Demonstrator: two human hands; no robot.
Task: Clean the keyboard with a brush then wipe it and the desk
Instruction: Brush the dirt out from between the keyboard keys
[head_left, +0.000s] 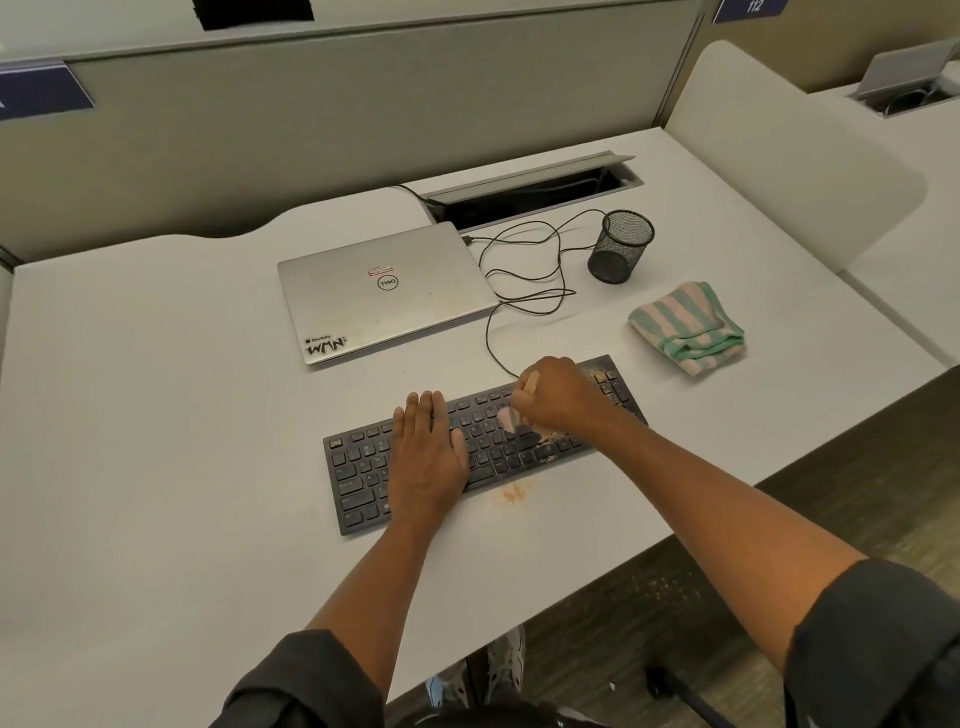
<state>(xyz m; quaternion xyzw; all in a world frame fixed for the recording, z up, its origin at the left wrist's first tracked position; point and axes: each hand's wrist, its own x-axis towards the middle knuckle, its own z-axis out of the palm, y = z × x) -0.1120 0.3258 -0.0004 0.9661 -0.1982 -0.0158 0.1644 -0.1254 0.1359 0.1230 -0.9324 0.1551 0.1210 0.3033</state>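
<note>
A black keyboard (358, 478) lies at an angle on the white desk (156, 415), with tan crumbs scattered over its right end. My left hand (427, 457) rests flat on the keys left of centre, fingers apart. My right hand (556, 395) is closed around a small brush (511, 418) with a wooden handle; its blurred bristles touch the keys in the middle of the keyboard. A green and pink striped cloth (685, 327) lies folded on the desk to the right, beyond the keyboard.
A closed silver laptop (384, 291) lies behind the keyboard, with a looped black cable (524, 270) beside it. A black mesh pen cup (621, 247) stands at the back right. A tan crumb patch (514, 491) lies on the desk just in front of the keyboard. The desk's front edge is close.
</note>
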